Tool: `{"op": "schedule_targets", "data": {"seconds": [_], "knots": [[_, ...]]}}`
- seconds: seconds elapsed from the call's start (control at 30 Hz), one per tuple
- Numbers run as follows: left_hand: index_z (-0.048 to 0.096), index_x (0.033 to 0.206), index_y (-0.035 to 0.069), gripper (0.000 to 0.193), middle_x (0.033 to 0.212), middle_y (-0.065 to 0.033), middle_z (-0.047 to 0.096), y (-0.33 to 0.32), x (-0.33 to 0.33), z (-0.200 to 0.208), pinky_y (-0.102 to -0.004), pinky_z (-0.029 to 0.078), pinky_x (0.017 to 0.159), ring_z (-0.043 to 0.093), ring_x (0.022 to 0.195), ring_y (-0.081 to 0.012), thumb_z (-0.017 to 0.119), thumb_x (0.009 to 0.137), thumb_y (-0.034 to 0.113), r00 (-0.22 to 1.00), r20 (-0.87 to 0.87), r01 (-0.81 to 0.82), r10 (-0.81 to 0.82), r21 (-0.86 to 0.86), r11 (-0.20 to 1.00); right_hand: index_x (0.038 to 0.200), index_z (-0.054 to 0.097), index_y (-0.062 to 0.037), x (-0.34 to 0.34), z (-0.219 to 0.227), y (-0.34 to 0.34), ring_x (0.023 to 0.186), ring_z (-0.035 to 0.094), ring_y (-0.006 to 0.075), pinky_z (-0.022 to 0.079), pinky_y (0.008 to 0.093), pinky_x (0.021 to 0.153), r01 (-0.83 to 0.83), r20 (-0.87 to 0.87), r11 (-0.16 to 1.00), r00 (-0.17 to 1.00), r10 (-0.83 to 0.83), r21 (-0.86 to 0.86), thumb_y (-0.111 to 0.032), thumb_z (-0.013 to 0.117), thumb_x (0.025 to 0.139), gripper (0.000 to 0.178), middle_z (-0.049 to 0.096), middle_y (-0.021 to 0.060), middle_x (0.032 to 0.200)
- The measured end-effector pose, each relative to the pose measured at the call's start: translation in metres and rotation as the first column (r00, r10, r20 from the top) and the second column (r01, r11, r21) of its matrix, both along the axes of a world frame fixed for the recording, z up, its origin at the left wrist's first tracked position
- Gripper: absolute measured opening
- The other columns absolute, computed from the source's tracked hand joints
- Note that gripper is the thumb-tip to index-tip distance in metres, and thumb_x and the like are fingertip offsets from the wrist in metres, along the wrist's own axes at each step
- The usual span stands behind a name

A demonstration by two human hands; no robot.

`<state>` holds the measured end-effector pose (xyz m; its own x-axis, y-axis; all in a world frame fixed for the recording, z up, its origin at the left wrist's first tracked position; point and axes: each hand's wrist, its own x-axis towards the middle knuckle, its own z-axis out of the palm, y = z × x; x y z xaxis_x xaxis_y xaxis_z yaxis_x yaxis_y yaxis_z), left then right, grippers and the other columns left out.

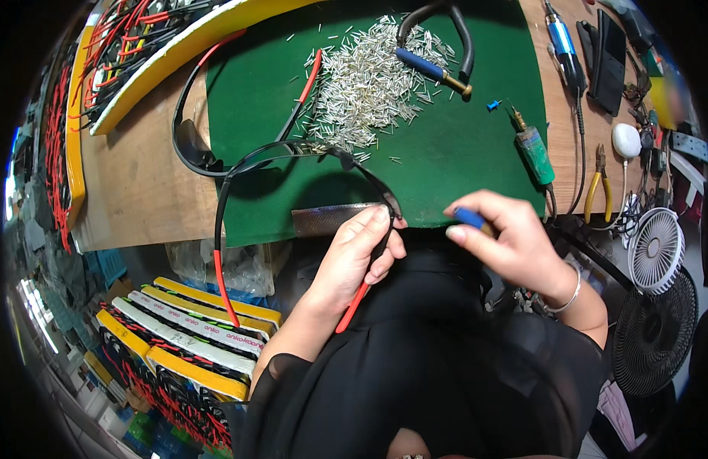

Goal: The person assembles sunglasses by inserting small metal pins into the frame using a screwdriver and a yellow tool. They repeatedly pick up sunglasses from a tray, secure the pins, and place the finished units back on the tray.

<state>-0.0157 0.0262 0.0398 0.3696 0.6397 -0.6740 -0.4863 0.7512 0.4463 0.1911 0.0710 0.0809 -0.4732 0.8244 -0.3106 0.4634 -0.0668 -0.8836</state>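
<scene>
My left hand [362,249] is closed on a black eyeglass frame [218,210] with red temple tips, pinching it close to one hinge. One red tip hangs below my fingers and the other reaches down past the table edge. To the right, my right hand [507,237] grips a short blue-handled tool [469,217] with a brass-coloured part; its working end cannot be made out. A second black frame [187,145] with red tips lies on the green mat [446,168]. Beside my left hand, a patterned metal strip [323,219] rests along the mat's front edge.
Many small silver pins [373,80] are heaped on the mat, beside a blue-and-brass tool [430,65] and black loop. To the right are a green-handled tool [534,153], yellow-handled pliers [597,183] and two fans [656,249]. Yellow-edged trays [159,57] of frames stand left.
</scene>
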Motion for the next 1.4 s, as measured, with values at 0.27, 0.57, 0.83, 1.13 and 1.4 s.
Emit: {"op": "schedule_targets", "data": {"seconds": [0.27, 0.57, 0.83, 1.13, 1.4], "knots": [[0.051, 0.095, 0.001, 0.028, 0.075, -0.0054, 0.060, -0.002, 0.004, -0.007, -0.0148, 0.029, 0.038, 0.039, 0.046, -0.0030, 0.044, 0.094, 0.028, 0.994, 0.045, -0.095, 0.098, -0.067, 0.993, 0.099, 0.057, 0.0030, -0.009, -0.016, -0.018, 0.063, 0.057, 0.0293, 0.046, 0.0339, 0.059, -0.111, -0.005, 0.965, 0.993, 0.116, 0.236, -0.004, 0.059, 0.078, 0.022, 0.058, 0.0141, 0.076], [0.054, 0.092, 0.005, 0.023, 0.072, -0.0011, 0.058, -0.006, 0.011, -0.005, -0.0143, 0.026, 0.037, 0.035, 0.043, -0.0016, 0.044, 0.094, 0.026, 0.990, -0.056, -0.133, 0.130, -0.047, 0.990, 0.093, 0.060, 0.0010, -0.018, -0.023, -0.014, 0.060, 0.058, 0.0258, 0.047, 0.0319, 0.054, -0.072, 0.047, 0.930, 0.997, 0.059, 0.359, -0.006, 0.061, 0.076, 0.018, 0.059, 0.0115, 0.070], [0.051, 0.082, 0.005, 0.029, 0.069, -0.0014, 0.056, -0.005, 0.015, -0.001, -0.0150, 0.028, 0.038, 0.036, 0.044, -0.0020, 0.042, 0.094, 0.030, 0.975, -0.201, -0.091, 0.091, 0.011, 0.996, 0.090, 0.060, -0.0001, -0.019, -0.019, -0.014, 0.061, 0.058, 0.0259, 0.047, 0.0320, 0.054, -0.091, 0.082, 0.926, 0.995, 0.065, 0.367, -0.005, 0.061, 0.075, 0.016, 0.058, 0.0108, 0.069], [0.056, 0.076, 0.003, 0.037, 0.051, 0.0030, 0.042, 0.001, 0.027, 0.005, -0.0168, 0.023, 0.039, 0.032, 0.042, -0.0024, 0.039, 0.095, 0.029, 0.928, -0.360, -0.083, 0.091, 0.039, 0.996, 0.090, 0.057, -0.0008, -0.020, -0.028, -0.015, 0.062, 0.059, 0.0270, 0.049, 0.0316, 0.054, -0.157, 0.155, 0.849, 0.984, 0.090, 0.505, -0.007, 0.064, 0.073, 0.019, 0.057, 0.0108, 0.083], [0.056, 0.083, 0.001, 0.030, 0.062, -0.0019, 0.054, 0.001, 0.020, -0.003, -0.0162, 0.025, 0.039, 0.035, 0.043, -0.0021, 0.039, 0.095, 0.023, 0.933, -0.354, -0.017, 0.063, 0.130, 0.991, 0.084, 0.056, 0.0001, -0.020, -0.028, -0.011, 0.064, 0.060, 0.0288, 0.049, 0.0326, 0.056, -0.082, 0.037, 0.943, 0.997, 0.074, 0.321, -0.009, 0.062, 0.078, 0.012, 0.060, 0.0135, 0.076]]}}
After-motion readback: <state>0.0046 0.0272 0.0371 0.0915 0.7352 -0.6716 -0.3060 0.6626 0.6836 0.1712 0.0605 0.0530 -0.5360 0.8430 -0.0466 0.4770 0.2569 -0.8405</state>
